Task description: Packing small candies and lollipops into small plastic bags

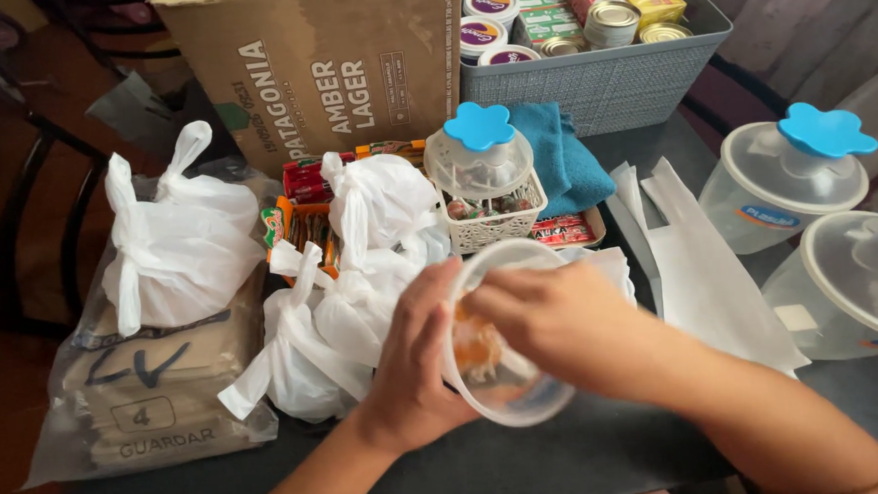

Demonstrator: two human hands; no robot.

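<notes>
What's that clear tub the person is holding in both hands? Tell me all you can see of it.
The clear tub is a round container of see-through plastic, lidless, tipped on its side so its open mouth faces the right hand. The left hand grips its outer wall; the right hand covers or reaches into the mouth. Something orange shows blurrily inside. It is held above the dark table, close to knotted white bags.

Dark table (571, 466) bare near the front edge; tied white bags (361, 281) crowd left; lidded jars (818, 217) right.

Both forearms are bare to the frame's edge, the left hand (412, 364) and right hand (553, 316) seemingly ringless, though blurred.
</notes>
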